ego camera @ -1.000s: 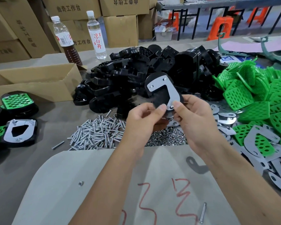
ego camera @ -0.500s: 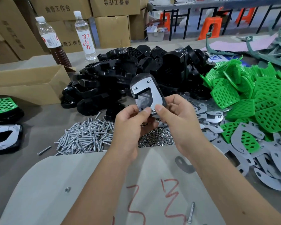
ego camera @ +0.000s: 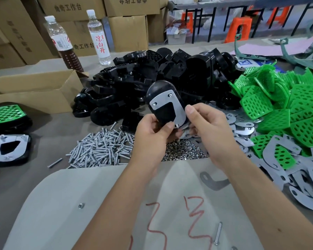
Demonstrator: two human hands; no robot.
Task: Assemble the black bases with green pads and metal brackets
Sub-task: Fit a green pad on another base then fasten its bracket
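Head view: both hands, left hand [ego camera: 153, 130] and right hand [ego camera: 209, 127], hold a black base [ego camera: 163, 98] with its metal bracket [ego camera: 177, 107]; the loose screw [ego camera: 177, 125] at 6 o'clock could drop out.

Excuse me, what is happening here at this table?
A person is assembling parts by hand. The left hand grips a black base with a metal bracket laid on it, two screws showing at its top; the right hand holds its other edge. Below lie a pile of screws and nuts. Loose black bases are heaped behind, green pads on the right, finished pieces on the left.
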